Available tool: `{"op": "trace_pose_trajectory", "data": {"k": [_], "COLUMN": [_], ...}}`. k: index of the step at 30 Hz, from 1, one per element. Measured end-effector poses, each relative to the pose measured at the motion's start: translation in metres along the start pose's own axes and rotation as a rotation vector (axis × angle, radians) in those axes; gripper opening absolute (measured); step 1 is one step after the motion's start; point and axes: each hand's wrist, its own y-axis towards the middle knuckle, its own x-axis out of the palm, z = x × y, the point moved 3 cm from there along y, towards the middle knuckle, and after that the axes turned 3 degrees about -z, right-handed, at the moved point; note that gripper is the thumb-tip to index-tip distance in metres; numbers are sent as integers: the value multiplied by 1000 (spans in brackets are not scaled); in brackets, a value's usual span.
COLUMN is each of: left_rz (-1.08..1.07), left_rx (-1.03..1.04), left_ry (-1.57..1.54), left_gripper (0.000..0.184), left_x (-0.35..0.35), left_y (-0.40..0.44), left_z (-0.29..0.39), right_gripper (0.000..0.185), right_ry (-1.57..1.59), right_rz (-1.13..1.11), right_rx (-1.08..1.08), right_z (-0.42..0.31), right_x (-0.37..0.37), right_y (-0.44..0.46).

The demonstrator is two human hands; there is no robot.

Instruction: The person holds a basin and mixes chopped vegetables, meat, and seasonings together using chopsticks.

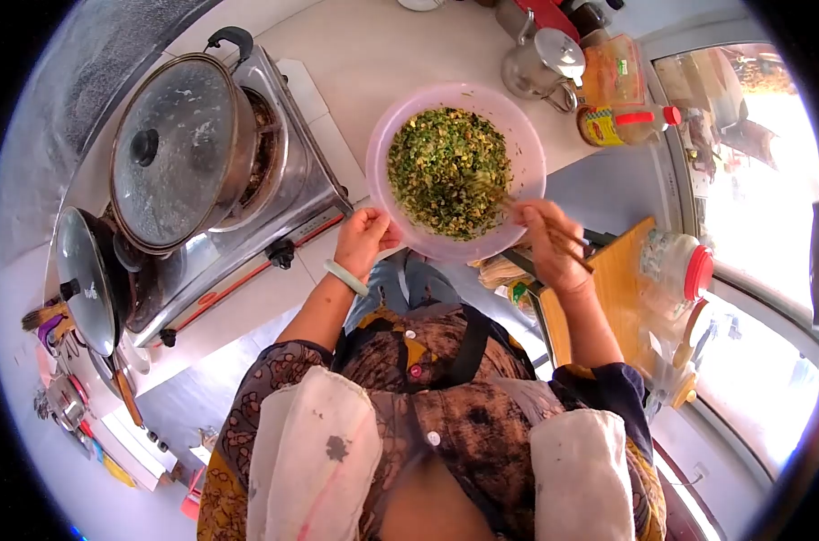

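Note:
A large pale pink plastic bowl (pixel 529 144) stands at the counter's front edge. In it lies a chopped green mixture (pixel 446 167) with yellow bits. My left hand (pixel 366 236), with a pale bangle at the wrist, pinches the bowl's rim at its near left side. Closed around a pair of wooden chopsticks (pixel 567 236) is my right hand (pixel 554 252), over the bowl's near right rim. The chopsticks' tips reach into the mixture and are partly hidden by it.
To the left, a gas stove (pixel 238 270) carries a big lidded pot (pixel 179 153) and a second lidded pan (pixel 89 279). A metal kettle (pixel 540 68) and a bottle with a yellow label (pixel 612 126) stand at the right back. Jars with a red lid (pixel 698 272) sit far right.

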Motion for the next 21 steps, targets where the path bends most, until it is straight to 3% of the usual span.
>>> {"op": "trace_pose_trajectory", "data": {"k": [7,12,16,21], "left_rz": [9,9,17,12], "left_rx": [7,3,-1,7], "left_ry": [28,28,19,20], "left_gripper": [20,21,20,20], "left_x": [1,2,3,1], "left_y": [-1,-1,0,1], "left_z": [2,1,2,0], "right_gripper": [10,10,11,13], "right_ry": [-206,17,17,73], "right_rz": [-91,-75,-98,23], "right_rx": [55,92,-62,98], "right_z": [30,25,3,7], "right_x": [-14,32,47,13], "right_y": [-7,-45,-35,-24]}}
